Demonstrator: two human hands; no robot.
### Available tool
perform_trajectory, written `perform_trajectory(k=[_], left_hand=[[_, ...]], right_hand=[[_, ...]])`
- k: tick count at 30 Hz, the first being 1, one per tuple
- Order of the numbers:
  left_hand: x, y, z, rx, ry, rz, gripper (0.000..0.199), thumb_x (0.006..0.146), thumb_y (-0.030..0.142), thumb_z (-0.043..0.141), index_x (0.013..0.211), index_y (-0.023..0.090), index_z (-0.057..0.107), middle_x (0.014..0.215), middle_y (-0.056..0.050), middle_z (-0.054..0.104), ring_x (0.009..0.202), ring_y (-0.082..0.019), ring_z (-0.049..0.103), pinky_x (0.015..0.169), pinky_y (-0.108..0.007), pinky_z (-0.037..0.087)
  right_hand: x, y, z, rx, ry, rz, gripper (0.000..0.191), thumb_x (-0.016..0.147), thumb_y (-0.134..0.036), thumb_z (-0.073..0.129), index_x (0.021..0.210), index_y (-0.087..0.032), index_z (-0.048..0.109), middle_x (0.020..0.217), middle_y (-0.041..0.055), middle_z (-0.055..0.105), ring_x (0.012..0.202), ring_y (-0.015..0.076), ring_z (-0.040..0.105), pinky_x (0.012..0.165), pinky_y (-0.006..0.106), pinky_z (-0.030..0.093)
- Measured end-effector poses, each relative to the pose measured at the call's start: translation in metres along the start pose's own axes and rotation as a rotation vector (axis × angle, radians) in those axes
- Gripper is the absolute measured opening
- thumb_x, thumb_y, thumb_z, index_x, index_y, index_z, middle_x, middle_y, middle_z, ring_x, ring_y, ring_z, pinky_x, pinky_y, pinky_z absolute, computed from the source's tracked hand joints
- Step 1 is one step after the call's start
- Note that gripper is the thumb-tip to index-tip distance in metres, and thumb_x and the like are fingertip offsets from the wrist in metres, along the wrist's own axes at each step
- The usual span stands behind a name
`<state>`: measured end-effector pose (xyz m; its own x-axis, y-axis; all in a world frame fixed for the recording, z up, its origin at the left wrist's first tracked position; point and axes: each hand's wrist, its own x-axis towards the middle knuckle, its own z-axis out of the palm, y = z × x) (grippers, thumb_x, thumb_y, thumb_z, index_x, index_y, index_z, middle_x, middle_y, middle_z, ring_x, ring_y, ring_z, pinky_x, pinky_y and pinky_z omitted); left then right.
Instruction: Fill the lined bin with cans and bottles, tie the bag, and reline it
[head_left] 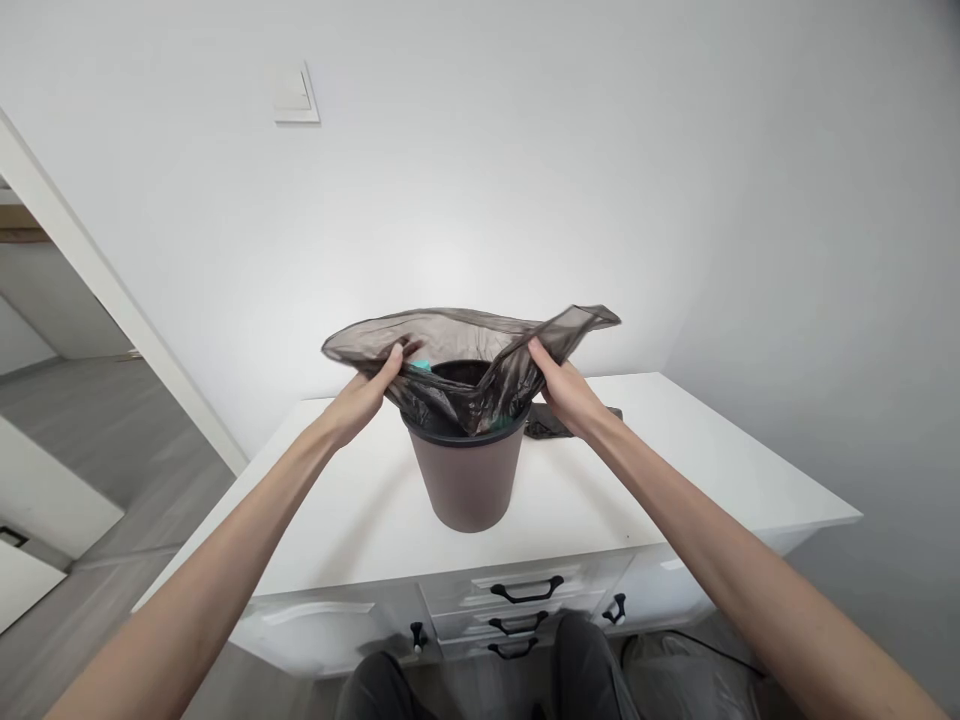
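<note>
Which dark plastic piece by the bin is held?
The bag between left hand and right hand over the bin; the other piece lies on the cabinet.

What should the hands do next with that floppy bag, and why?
Probably lower the dark bag's edge and fold it over the bin's rim. The left hand and right hand hold the bag's mouth spread above the bin, and its edge isn't folded over the rim yet.

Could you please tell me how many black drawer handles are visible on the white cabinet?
3: the top handle, the middle handle and the bottom handle, in one column on the cabinet. The knees may hide others.
</note>
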<state>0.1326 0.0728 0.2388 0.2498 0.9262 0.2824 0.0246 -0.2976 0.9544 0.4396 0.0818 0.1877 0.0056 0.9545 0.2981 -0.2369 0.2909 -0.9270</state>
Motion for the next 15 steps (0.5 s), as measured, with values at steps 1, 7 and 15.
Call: perform_trajectory(k=[1, 7, 15], left_hand=[[0.004, 0.006, 0.009, -0.012, 0.031, 0.017, 0.059, 0.089, 0.063, 0.072, 0.136, 0.028, 0.069, 0.161, -0.008, 0.053, 0.156, -0.031, 0.039, 0.13, -0.047, 0.029], [0.016, 0.035, 0.05, -0.406, 0.193, 0.137, 0.034, 0.106, 0.042, 0.055, 0.126, 0.019, 0.07, 0.142, -0.011, 0.07, 0.139, -0.025, 0.061, 0.124, -0.041, 0.041], [0.001, 0.055, 0.045, -0.75, 0.377, 0.054, 0.027, 0.106, 0.021, 0.051, 0.079, 0.02, 0.053, 0.057, 0.008, 0.043, 0.048, -0.006, 0.05, 0.078, -0.023, 0.06]], right_hand=[[0.006, -0.003, 0.006, 0.049, 0.023, 0.009, 0.053, 0.091, -0.066, 0.07, 0.128, -0.028, 0.072, 0.15, 0.0019, 0.065, 0.149, 0.0235, 0.05, 0.129, 0.044, 0.034], [0.016, -0.04, 0.038, 0.509, 0.008, -0.063, 0.029, 0.102, -0.048, 0.059, 0.11, -0.026, 0.074, 0.12, 0.0036, 0.079, 0.127, 0.0201, 0.068, 0.115, 0.038, 0.053], [0.01, -0.051, 0.02, 0.639, 0.056, -0.026, 0.022, 0.105, -0.027, 0.055, 0.083, -0.027, 0.053, 0.056, -0.0098, 0.034, 0.044, 0.0093, 0.041, 0.059, 0.019, 0.058]])
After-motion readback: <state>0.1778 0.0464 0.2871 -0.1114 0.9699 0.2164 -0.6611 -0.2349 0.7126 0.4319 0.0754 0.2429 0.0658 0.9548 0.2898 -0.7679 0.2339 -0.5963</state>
